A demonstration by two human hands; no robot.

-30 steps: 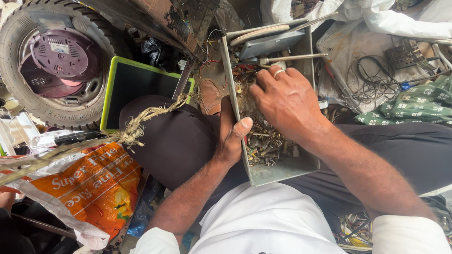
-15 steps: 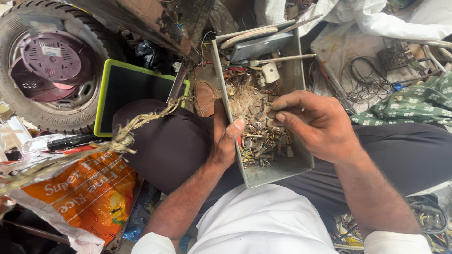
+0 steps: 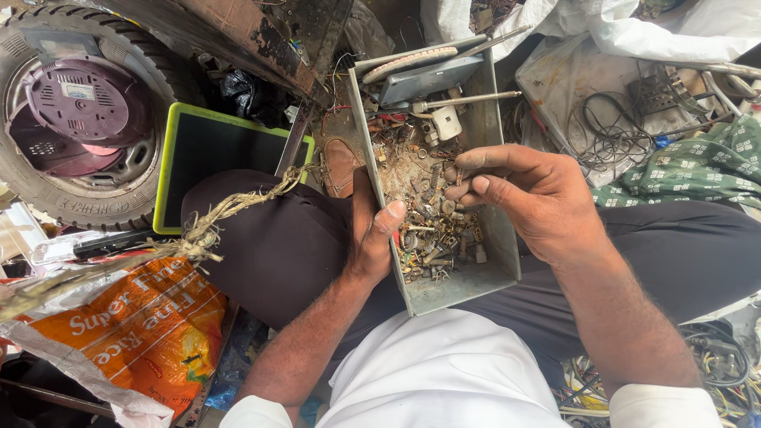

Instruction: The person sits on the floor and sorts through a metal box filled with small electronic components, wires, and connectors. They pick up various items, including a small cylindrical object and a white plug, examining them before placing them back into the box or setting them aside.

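Two hands work a grey metal tray [image 3: 493,238] resting across the lap. Left hand [image 3: 371,238] clamps its side wall to steady it; right hand [image 3: 527,198] hovers above the scrap bits [image 3: 428,230], fingertips pinching a small piece.

Left: worn black rubber tyre [image 3: 151,202] holding a purple round plastic appliance [image 3: 75,111]
Lower left: orange printed plastic sack [image 3: 139,337]
Right: green checked cloth [image 3: 697,166], tangled black wires [image 3: 602,135]
Light: even daylight
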